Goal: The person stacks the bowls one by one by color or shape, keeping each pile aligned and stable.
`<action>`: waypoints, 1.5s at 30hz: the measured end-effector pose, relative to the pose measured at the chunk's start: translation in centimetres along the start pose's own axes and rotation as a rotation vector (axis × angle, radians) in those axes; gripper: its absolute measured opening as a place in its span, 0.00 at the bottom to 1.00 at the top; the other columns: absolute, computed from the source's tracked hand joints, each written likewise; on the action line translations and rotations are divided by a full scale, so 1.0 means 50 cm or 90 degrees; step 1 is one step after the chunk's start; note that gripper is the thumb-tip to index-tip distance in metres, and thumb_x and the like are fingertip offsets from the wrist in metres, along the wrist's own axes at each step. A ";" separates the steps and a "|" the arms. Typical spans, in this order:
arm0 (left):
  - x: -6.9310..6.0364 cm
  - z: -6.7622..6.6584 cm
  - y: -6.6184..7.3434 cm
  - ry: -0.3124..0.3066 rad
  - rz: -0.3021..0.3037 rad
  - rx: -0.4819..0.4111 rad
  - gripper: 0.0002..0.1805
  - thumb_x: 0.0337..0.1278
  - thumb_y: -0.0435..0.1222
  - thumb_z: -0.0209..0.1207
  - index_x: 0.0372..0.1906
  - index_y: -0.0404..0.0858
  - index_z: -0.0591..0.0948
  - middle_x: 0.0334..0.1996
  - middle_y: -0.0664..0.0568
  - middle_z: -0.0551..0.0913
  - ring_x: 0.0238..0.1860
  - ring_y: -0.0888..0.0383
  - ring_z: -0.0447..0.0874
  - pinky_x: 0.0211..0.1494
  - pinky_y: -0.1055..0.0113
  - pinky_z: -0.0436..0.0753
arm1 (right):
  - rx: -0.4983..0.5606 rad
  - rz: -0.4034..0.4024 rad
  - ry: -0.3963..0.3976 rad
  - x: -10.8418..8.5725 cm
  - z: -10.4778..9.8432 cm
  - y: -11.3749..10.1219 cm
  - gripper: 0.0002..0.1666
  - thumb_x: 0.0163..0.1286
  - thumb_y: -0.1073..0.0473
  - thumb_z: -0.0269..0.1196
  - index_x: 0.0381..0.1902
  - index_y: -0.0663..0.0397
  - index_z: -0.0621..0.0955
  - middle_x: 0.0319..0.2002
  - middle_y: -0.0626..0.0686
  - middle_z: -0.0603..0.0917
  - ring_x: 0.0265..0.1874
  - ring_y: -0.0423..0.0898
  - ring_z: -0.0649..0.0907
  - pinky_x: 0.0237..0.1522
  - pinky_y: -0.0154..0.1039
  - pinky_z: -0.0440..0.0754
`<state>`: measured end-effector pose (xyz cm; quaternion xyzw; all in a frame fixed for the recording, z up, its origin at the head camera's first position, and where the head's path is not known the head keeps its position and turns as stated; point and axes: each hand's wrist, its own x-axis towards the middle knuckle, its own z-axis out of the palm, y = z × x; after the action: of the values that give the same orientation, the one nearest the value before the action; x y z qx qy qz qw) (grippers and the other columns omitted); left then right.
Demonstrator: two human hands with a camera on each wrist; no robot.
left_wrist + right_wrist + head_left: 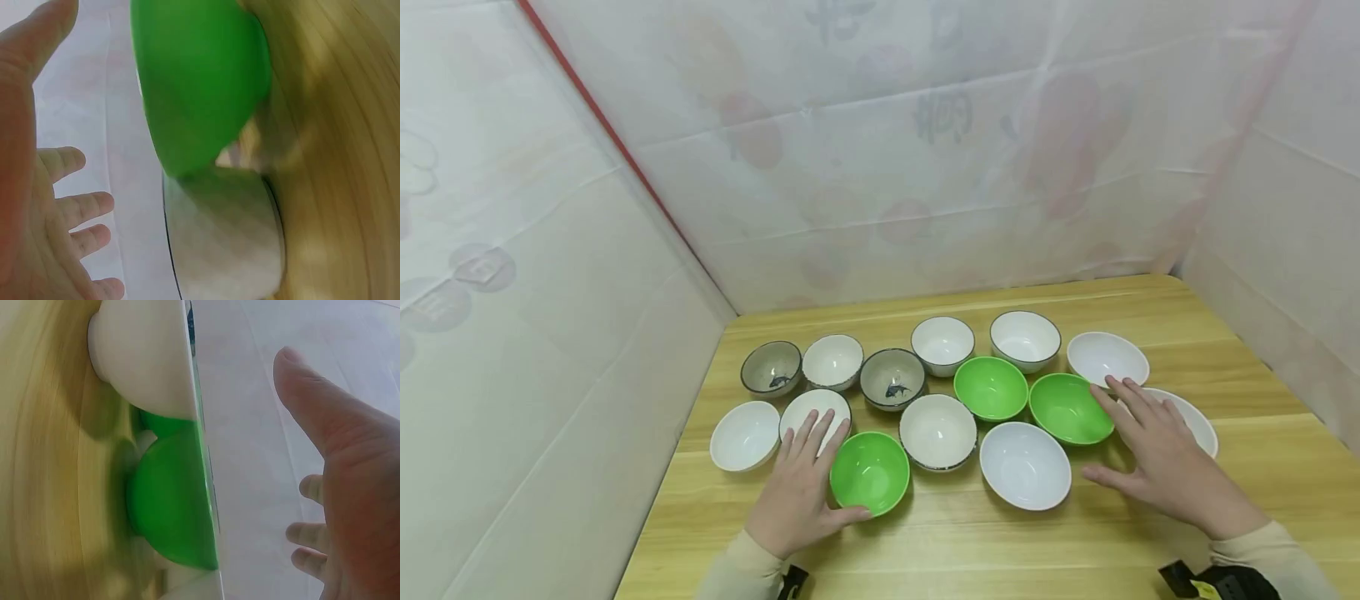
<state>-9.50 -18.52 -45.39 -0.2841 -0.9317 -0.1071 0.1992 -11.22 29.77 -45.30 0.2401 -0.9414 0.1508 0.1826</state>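
My left hand [797, 500] hovers with fingers spread over a dark-rimmed white bowl [792, 417] and beside a green bowl [870, 473]. In the left wrist view, a gap shows between that hand [44, 206] and the green bowl [200, 81]. My right hand [1172, 471] is spread above the right end of the bowls, partly covering a plain white bowl [1198, 421]. Just left of its fingers sits another green bowl [1070, 408]. The right wrist view shows nothing in that hand [350, 487], which stands apart from the bowls.
Several more bowls stand close together on the wooden table [955, 542]: grey ones with a dark fish [892, 379], dark-rimmed white ones [938, 432], a third green one [991, 388] and plain white ones [1025, 465]. White printed sheets [880, 167] enclose the table's back and sides.
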 end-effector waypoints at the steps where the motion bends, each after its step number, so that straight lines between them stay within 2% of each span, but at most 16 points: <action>1: 0.005 0.001 0.005 -0.002 0.008 -0.004 0.63 0.34 0.76 0.58 0.73 0.39 0.61 0.70 0.39 0.62 0.70 0.37 0.56 0.61 0.32 0.62 | -0.001 -0.001 0.002 0.000 -0.001 0.002 0.63 0.45 0.34 0.73 0.74 0.52 0.60 0.72 0.61 0.58 0.69 0.63 0.59 0.65 0.70 0.47; 7: 0.046 0.010 0.046 -0.030 0.051 -0.031 0.64 0.34 0.73 0.61 0.74 0.39 0.57 0.73 0.43 0.56 0.72 0.43 0.53 0.65 0.37 0.62 | 0.001 -0.009 0.004 0.004 0.001 0.012 0.63 0.44 0.34 0.73 0.73 0.54 0.61 0.71 0.62 0.59 0.68 0.65 0.60 0.63 0.70 0.51; 11: 0.086 0.018 0.076 -0.035 0.100 -0.048 0.62 0.37 0.72 0.61 0.74 0.38 0.58 0.73 0.44 0.56 0.73 0.46 0.51 0.67 0.40 0.59 | 0.004 -0.001 -0.007 0.015 -0.005 0.018 0.63 0.46 0.35 0.73 0.73 0.55 0.60 0.70 0.64 0.60 0.68 0.67 0.59 0.61 0.73 0.51; 15: 0.134 0.031 0.112 -0.031 0.160 -0.063 0.60 0.41 0.71 0.60 0.74 0.37 0.58 0.71 0.42 0.60 0.72 0.46 0.55 0.70 0.43 0.57 | -0.004 0.019 -0.014 0.027 -0.014 0.035 0.63 0.46 0.35 0.73 0.74 0.51 0.59 0.70 0.65 0.60 0.68 0.68 0.59 0.61 0.75 0.50; 19: 0.176 0.053 0.149 -0.032 0.215 -0.051 0.59 0.41 0.72 0.58 0.73 0.37 0.58 0.69 0.44 0.64 0.71 0.48 0.57 0.70 0.46 0.59 | -0.015 0.039 -0.019 0.030 -0.024 0.063 0.65 0.44 0.35 0.74 0.75 0.49 0.58 0.70 0.66 0.61 0.67 0.68 0.60 0.60 0.74 0.51; 22: 0.196 0.070 0.176 -0.053 0.231 -0.031 0.60 0.42 0.75 0.53 0.73 0.39 0.57 0.69 0.46 0.64 0.72 0.49 0.56 0.70 0.46 0.60 | -0.015 0.052 -0.024 0.024 -0.032 0.086 0.66 0.43 0.36 0.75 0.75 0.49 0.57 0.69 0.66 0.61 0.65 0.70 0.61 0.61 0.74 0.50; 28: 0.218 0.094 0.212 -0.103 0.222 -0.026 0.62 0.38 0.79 0.50 0.74 0.41 0.57 0.69 0.48 0.65 0.71 0.48 0.59 0.69 0.45 0.61 | 0.002 0.064 -0.037 0.003 -0.042 0.124 0.66 0.44 0.39 0.76 0.76 0.50 0.55 0.67 0.69 0.62 0.61 0.74 0.63 0.65 0.71 0.45; 32: 0.225 0.113 0.224 -0.121 0.204 -0.022 0.63 0.35 0.80 0.49 0.74 0.43 0.57 0.68 0.50 0.65 0.70 0.48 0.59 0.69 0.44 0.60 | 0.012 0.072 -0.047 -0.013 -0.037 0.145 0.67 0.44 0.40 0.76 0.76 0.50 0.54 0.68 0.70 0.61 0.63 0.74 0.61 0.69 0.63 0.38; 35: 0.226 0.131 0.234 -0.127 0.196 -0.027 0.64 0.33 0.81 0.49 0.74 0.45 0.58 0.67 0.51 0.67 0.71 0.49 0.58 0.70 0.43 0.58 | 0.018 0.079 -0.052 -0.024 -0.031 0.158 0.68 0.43 0.39 0.76 0.76 0.50 0.55 0.68 0.71 0.61 0.64 0.74 0.60 0.69 0.63 0.39; 38: 0.221 0.149 0.244 -0.127 0.186 -0.028 0.64 0.31 0.81 0.49 0.73 0.45 0.58 0.65 0.53 0.69 0.71 0.49 0.58 0.70 0.42 0.57 | 0.022 0.084 -0.064 -0.032 -0.023 0.169 0.69 0.40 0.38 0.77 0.75 0.51 0.56 0.66 0.73 0.62 0.62 0.75 0.61 0.62 0.73 0.46; 40: 0.217 0.158 0.249 -0.124 0.177 -0.025 0.65 0.29 0.82 0.50 0.73 0.46 0.59 0.63 0.54 0.71 0.71 0.49 0.58 0.70 0.42 0.57 | 0.016 0.089 -0.076 -0.036 -0.018 0.175 0.71 0.37 0.36 0.77 0.75 0.51 0.57 0.64 0.74 0.62 0.60 0.76 0.62 0.55 0.78 0.52; 42: 0.214 0.164 0.253 -0.117 0.169 -0.022 0.64 0.28 0.82 0.51 0.73 0.46 0.59 0.62 0.54 0.71 0.71 0.49 0.59 0.70 0.42 0.57 | 0.014 0.098 -0.089 -0.038 -0.013 0.179 0.71 0.36 0.35 0.78 0.75 0.50 0.57 0.64 0.74 0.63 0.59 0.77 0.63 0.48 0.80 0.57; 45: 0.213 0.170 0.257 -0.109 0.157 -0.018 0.64 0.28 0.81 0.53 0.72 0.47 0.60 0.62 0.54 0.72 0.70 0.49 0.59 0.70 0.41 0.56 | 0.007 0.106 -0.107 -0.044 -0.005 0.182 0.72 0.34 0.34 0.78 0.75 0.50 0.58 0.64 0.75 0.62 0.59 0.78 0.63 0.45 0.79 0.60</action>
<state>-12.87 -0.21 -47.31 -0.4071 -0.9017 -0.0708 0.1269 -13.97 38.36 -47.74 0.1739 -0.9693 0.1497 0.0883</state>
